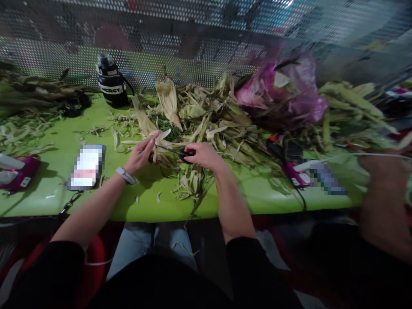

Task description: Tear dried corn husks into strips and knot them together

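Observation:
My left hand (pixel 143 152) is closed on a pale dried corn husk (pixel 144 120), whose long end sticks up beyond the fingers. In my right hand (pixel 202 154) are black-handled scissors (pixel 185 155). Their blades point left and reach the husk beside my left fingers. Behind both hands spreads a heap of dry husks (pixel 222 116), with one wide husk (pixel 167 98) standing out of it. Thin cut strips (pixel 188 182) lie just below my right hand.
On the green table (pixel 128 204) a phone (pixel 86 166) lies left of my arm. A dark bottle (pixel 111 81) stands at the back by a perforated metal panel (pixel 180 38). A pink plastic bag (pixel 283 94) sits at the back right. Another person's arm (pixel 384 197) reaches in at right.

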### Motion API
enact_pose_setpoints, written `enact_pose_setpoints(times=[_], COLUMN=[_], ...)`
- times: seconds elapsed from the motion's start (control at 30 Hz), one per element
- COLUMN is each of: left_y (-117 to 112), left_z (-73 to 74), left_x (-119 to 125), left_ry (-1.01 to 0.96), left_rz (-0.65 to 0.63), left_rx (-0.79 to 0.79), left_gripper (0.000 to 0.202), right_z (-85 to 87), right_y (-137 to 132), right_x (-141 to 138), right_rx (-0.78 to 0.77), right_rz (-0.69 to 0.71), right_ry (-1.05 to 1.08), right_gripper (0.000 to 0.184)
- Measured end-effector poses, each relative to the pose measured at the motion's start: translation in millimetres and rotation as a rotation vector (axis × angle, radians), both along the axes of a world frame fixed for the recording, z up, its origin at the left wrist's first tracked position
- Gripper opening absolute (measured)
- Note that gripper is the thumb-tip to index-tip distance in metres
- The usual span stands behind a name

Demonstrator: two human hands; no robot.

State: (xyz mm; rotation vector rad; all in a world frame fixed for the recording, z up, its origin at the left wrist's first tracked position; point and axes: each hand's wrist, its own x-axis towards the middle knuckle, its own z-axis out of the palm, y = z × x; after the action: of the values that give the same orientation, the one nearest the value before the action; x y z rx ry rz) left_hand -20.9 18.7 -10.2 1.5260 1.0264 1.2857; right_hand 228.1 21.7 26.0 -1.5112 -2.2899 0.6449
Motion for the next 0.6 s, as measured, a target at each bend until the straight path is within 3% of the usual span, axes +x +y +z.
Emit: enact_pose_setpoints(times=[0.2,0.43,0.6], left_y=[-3,-2,-3], left_z=[-5.8,-7.6,-6.0], left_x=[1,5,6], left_ry=[0.171,0.270,0.360], left_rz=[-0.072,0.008,-0.011], left_rx=[0.037,0.202,0.259], left_gripper=[0.058,0.042,0.040], right_z=[-2.3,-2.3,-0.2], right_y=[0,-4,-6], right_x=[-5,-14,-18], right_rx=[0.050,0.119,0.120], right_rz=[-0.084,-0.095,-0.084], right_ry=[-0.039,-0.161,-0.192], right_gripper=[0.021,0.020,0.021])
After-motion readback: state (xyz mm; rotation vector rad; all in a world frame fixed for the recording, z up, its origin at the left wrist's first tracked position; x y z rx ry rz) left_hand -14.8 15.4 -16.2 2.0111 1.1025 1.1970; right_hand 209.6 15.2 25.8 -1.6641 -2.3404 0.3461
